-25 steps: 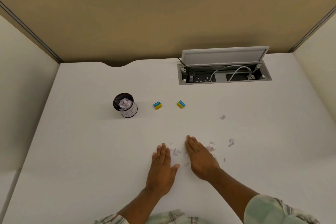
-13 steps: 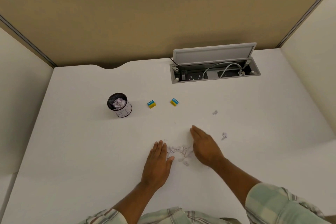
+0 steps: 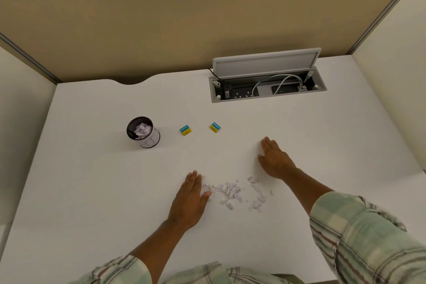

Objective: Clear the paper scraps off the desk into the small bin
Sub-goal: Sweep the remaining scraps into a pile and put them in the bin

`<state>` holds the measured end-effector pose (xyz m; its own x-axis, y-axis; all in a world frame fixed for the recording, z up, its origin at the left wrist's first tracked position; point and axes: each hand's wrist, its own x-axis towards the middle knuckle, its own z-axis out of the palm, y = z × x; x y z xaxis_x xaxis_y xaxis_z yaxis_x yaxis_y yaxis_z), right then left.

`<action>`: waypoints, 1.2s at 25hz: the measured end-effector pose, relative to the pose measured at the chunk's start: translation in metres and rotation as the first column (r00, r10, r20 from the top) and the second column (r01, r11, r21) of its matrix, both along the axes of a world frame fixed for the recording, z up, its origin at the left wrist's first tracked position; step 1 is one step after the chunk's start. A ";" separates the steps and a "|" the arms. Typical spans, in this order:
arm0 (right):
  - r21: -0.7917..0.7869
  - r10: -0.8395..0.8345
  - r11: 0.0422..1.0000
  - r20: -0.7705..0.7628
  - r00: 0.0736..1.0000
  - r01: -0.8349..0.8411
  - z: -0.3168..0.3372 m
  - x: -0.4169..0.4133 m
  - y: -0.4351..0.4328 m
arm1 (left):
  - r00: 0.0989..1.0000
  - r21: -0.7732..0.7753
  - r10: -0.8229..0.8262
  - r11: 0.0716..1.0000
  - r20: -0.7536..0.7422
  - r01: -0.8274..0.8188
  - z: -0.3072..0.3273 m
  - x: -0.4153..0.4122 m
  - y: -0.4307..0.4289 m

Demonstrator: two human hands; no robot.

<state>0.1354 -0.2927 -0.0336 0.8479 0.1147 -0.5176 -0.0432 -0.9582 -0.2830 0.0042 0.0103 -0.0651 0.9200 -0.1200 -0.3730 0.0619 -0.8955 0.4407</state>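
Left hand: the left hand (image 3: pixel 189 200) lies flat and spread on the white counter (image 3: pixel 92 180), holding nothing, its thumb edge touching the left side of the scrap pile.
Right hand: the right hand (image 3: pixel 275 159) is flat and spread too, empty, resting farther back and to the right, apart from the pile.
Scraps: the small torn pale-lilac paper scraps (image 3: pixel 230 191) sit in a loose heap between the two hands, with a thinner trail running off to the right.
Bin: the small black mesh cylindrical bin (image 3: pixel 143 131) stands upright well to the left and back of the heap, with crumpled paper already inside.
Risk, scatter: the pieces look light, so a fast sweep would likely fling them apart again instead of gathering them.
Risk, stragglers: the trail on the right lies outside both palms, and a scoop of the main heap alone would probably leave it behind.
Risk, spill: the bin's mouth is narrow, and a handful carried across open counter may shed bits or miss the rim; a knock could tip it.
Nearby: two small blue-and-yellow blocks (image 3: pixel 185 130) lie to the right of the bin, close to a straight path from heap to bin.
Farther back: an open grey cable tray with a raised lid (image 3: pixel 267 80) sits clear of the work, though stray scraps could fall into it.
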 end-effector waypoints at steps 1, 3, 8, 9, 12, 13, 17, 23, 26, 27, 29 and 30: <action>0.014 0.008 1.000 0.013 1.000 -0.008 -0.004 -0.010 0.008 | 1.000 0.004 0.000 1.000 -0.002 0.000 0.001 0.000 0.000; 0.026 0.040 0.999 0.033 0.999 -0.041 -0.013 -0.037 0.025 | 1.000 0.012 0.000 1.000 -0.008 0.000 0.001 0.000 -0.003; 0.041 0.182 0.982 0.074 0.981 -0.185 -0.027 -0.116 0.067 | 0.999 0.023 0.008 1.000 -0.033 -0.007 -0.002 -0.003 -0.008; 0.050 0.203 0.977 0.072 0.977 -0.206 -0.027 -0.126 0.071 | 0.999 0.026 0.009 1.000 -0.033 -0.008 -0.002 -0.004 -0.008; 0.119 0.193 0.971 0.111 0.975 -0.206 -0.021 -0.131 0.068 | 0.999 0.031 -0.001 1.000 -0.036 0.002 -0.002 -0.003 -0.007; 0.153 0.147 0.974 0.140 0.979 -0.168 -0.017 -0.124 0.061 | 0.999 0.029 -0.002 1.000 -0.035 0.003 -0.001 -0.002 -0.006; 0.136 -0.100 0.989 0.258 0.961 0.066 -0.006 -0.088 0.017 | 1.000 0.058 -0.028 0.998 -0.012 0.028 -0.001 -0.002 -0.003; 0.054 -0.172 0.984 0.110 0.979 0.167 -0.020 -0.093 -0.001 | 0.997 0.057 -0.077 0.995 -0.026 0.079 -0.004 -0.005 -0.010; 0.074 -0.026 0.997 0.134 0.991 0.016 -0.026 -0.115 0.034 | 0.996 0.066 -0.091 0.994 -0.014 0.092 -0.005 -0.009 -0.018; 0.076 0.029 0.996 0.134 0.991 -0.039 -0.028 -0.123 0.047 | 0.995 0.070 -0.096 0.993 -0.014 0.096 -0.005 -0.009 -0.020; 0.082 0.108 0.989 0.129 0.986 -0.119 -0.033 -0.135 0.068 | 0.995 0.074 -0.102 0.992 -0.020 0.103 -0.006 -0.009 -0.020; 0.084 0.129 0.987 0.128 0.983 -0.140 -0.035 -0.139 0.074 | 0.995 0.067 -0.094 0.993 -0.017 0.095 -0.006 -0.009 -0.019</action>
<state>-0.0035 -0.2184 -0.0683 0.8774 0.2741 -0.3937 0.1243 -0.9226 -0.3652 -0.0051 -0.0088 -0.0713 0.9006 -0.1802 -0.3955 -0.0191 -0.9255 0.3784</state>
